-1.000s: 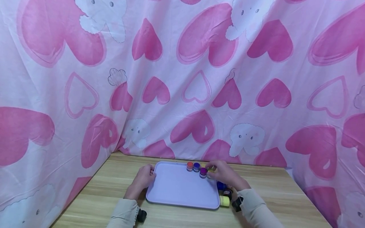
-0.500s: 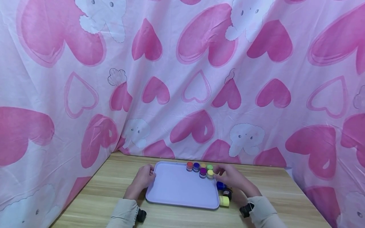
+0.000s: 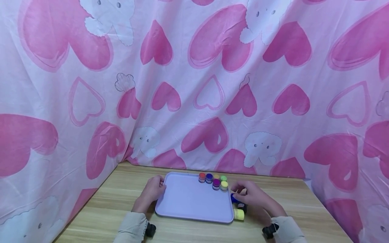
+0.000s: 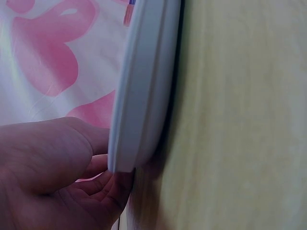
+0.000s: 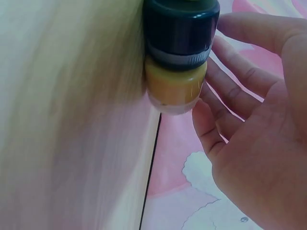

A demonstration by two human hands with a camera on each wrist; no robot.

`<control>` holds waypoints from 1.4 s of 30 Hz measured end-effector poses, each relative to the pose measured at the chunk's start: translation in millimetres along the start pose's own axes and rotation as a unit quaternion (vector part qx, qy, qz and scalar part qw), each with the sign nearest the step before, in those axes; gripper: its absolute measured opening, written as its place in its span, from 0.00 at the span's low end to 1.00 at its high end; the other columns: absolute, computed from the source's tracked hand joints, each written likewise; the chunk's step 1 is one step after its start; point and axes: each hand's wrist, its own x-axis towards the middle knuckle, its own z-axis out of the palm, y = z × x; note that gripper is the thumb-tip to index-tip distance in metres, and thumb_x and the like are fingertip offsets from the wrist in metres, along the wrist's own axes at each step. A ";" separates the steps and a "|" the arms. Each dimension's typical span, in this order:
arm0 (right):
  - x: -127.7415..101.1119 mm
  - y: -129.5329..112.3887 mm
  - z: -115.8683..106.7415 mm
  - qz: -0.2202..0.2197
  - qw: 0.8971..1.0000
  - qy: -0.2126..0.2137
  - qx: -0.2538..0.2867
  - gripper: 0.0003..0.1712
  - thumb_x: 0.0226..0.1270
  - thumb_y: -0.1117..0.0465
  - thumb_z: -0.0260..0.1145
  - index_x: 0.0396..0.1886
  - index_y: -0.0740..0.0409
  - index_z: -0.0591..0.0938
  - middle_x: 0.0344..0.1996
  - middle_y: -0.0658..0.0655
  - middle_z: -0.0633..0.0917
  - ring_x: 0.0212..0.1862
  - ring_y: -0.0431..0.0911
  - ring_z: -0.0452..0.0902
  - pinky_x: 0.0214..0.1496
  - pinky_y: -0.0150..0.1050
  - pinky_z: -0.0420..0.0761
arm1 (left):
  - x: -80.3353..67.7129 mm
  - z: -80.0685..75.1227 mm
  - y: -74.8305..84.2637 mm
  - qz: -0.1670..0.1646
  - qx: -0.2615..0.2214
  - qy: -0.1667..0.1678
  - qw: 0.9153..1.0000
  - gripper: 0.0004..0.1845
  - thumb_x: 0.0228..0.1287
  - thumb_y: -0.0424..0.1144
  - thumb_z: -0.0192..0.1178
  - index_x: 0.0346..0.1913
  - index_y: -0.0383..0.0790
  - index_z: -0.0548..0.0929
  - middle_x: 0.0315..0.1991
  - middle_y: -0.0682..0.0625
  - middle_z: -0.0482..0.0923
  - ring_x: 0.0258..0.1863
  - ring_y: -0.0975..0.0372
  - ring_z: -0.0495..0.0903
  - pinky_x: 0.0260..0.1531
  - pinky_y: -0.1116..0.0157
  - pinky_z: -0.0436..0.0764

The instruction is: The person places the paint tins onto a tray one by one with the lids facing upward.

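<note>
A lilac tray [image 3: 188, 202] lies on the wooden table [image 3: 121, 195]. My left hand [image 3: 159, 186] grips its left rim; in the left wrist view the thumb lies over the tray edge [image 4: 144, 91] with the fingers [image 4: 108, 191] under it. Several small paint jars stand at the tray's far right corner, among them a red one [image 3: 202, 177], a magenta one [image 3: 216, 184] and a pale yellow one [image 3: 224, 185]. My right hand [image 3: 241, 191] hovers beside the tray over a blue jar [image 3: 233, 198], holding nothing. In the right wrist view its fingers [image 5: 230, 91] are loosely spread next to a dark-lidded jar [image 5: 180, 33] and an orange jar [image 5: 175, 88].
A black jar [image 3: 242, 206] and a yellow jar [image 3: 239, 214] lie on the table just right of the tray. A pink heart-print cloth [image 3: 194, 84] hangs close behind and at both sides. Bare wood shows at the front and far right.
My right hand has let go of the pale yellow jar on the tray and drawn back to the right, down toward the jars beside the tray. The left hand has stayed on the rim.
</note>
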 end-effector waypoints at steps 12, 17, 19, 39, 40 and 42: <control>-7.2 6.4 0.1 -0.005 0.999 -0.035 0.016 0.13 0.72 0.58 0.74 0.54 0.46 0.86 0.48 0.48 0.88 0.53 0.48 0.80 0.54 0.38 0.82 | 0.5 -0.3 -1.0 0.022 0.012 0.010 1.000 0.09 0.69 0.27 0.66 0.48 0.26 0.85 0.36 0.45 0.84 0.38 0.57 0.82 0.43 0.57 0.87; -6.1 6.8 2.4 -0.001 0.999 -0.035 0.017 0.14 0.73 0.59 0.73 0.55 0.47 0.86 0.49 0.47 0.87 0.53 0.48 0.80 0.56 0.41 0.83 | 0.1 -1.2 -0.7 0.022 0.013 0.008 1.000 0.09 0.69 0.27 0.66 0.48 0.26 0.85 0.36 0.44 0.84 0.38 0.57 0.82 0.43 0.56 0.87; -5.9 7.0 3.3 0.004 0.999 -0.034 0.021 0.14 0.73 0.60 0.73 0.56 0.48 0.86 0.49 0.48 0.87 0.53 0.48 0.80 0.57 0.42 0.83 | 0.1 -1.2 -0.6 0.020 0.014 0.007 1.000 0.09 0.70 0.28 0.66 0.49 0.26 0.85 0.36 0.44 0.83 0.38 0.57 0.82 0.43 0.56 0.87; -6.7 9.5 7.1 0.045 0.998 -0.020 0.026 0.21 0.76 0.60 0.70 0.65 0.49 0.83 0.54 0.52 0.87 0.55 0.49 0.81 0.62 0.56 0.85 | 0.4 0.5 -0.2 0.013 0.011 0.006 1.000 0.10 0.70 0.28 0.65 0.50 0.26 0.84 0.37 0.45 0.83 0.38 0.58 0.81 0.43 0.58 0.87; -6.6 9.5 7.2 0.050 0.998 -0.017 0.029 0.21 0.76 0.60 0.70 0.66 0.49 0.82 0.54 0.52 0.86 0.55 0.48 0.81 0.62 0.56 0.86 | 0.5 0.8 -0.3 0.010 0.010 0.005 1.000 0.10 0.70 0.28 0.65 0.50 0.26 0.84 0.37 0.45 0.83 0.38 0.58 0.81 0.43 0.58 0.87; -6.3 9.4 7.3 0.058 0.998 -0.009 0.037 0.20 0.77 0.59 0.70 0.66 0.48 0.82 0.54 0.52 0.86 0.55 0.48 0.81 0.62 0.54 0.86 | 0.0 0.6 0.0 0.007 0.007 0.003 1.000 0.10 0.71 0.28 0.65 0.50 0.26 0.84 0.37 0.44 0.83 0.38 0.58 0.81 0.43 0.58 0.87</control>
